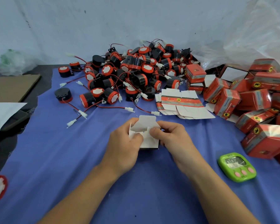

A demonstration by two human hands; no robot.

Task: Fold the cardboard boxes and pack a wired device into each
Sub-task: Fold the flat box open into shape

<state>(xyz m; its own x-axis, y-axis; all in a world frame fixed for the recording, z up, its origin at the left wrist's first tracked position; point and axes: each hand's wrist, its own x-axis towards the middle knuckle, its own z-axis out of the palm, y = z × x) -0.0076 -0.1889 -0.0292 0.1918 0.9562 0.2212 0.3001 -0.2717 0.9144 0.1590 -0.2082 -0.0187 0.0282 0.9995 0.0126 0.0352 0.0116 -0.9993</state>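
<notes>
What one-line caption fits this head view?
Left hand and right hand fold a small cardboard box over a blue cloth, wired devices piled behind, red boxes at right.

Bare blue cloth (pixel 55 159) lies open; device pile (pixel 132 73) blocks behind.

A small packing workshop bench, from what I see.
I look down on a blue cloth (pixel 55 159): wired devices (pixel 136 65) heaped far, carton blanks (pixel 181 101) stacked flat, folded red boxes (pixel 223 102) piled right, a green timer (pixel 236 166) near right.

The blue cloth (pixel 71 159) bears heaped wired devices (pixel 137 63), flat cartons (pixel 181 102), folded boxes (pixel 255 101), a green timer (pixel 237 167).
</notes>
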